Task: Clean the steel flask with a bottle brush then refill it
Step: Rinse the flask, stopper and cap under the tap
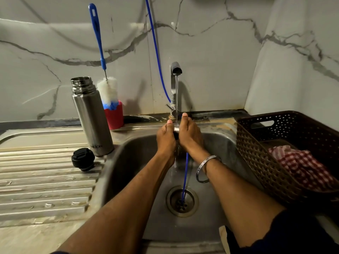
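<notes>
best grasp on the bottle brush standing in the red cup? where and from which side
Judged from this one view: grip the bottle brush on its blue handle, well above the white bristle head, coming from the front right. It stands head-down in the red cup, handle leaning against the wall, and the steel flask crowds its left side. Lift upward.

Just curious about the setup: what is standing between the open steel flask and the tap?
In the head view, a red cup holding the bottle brush stands right beside the steel flask; past it, bare ledge up to the tap.
</notes>
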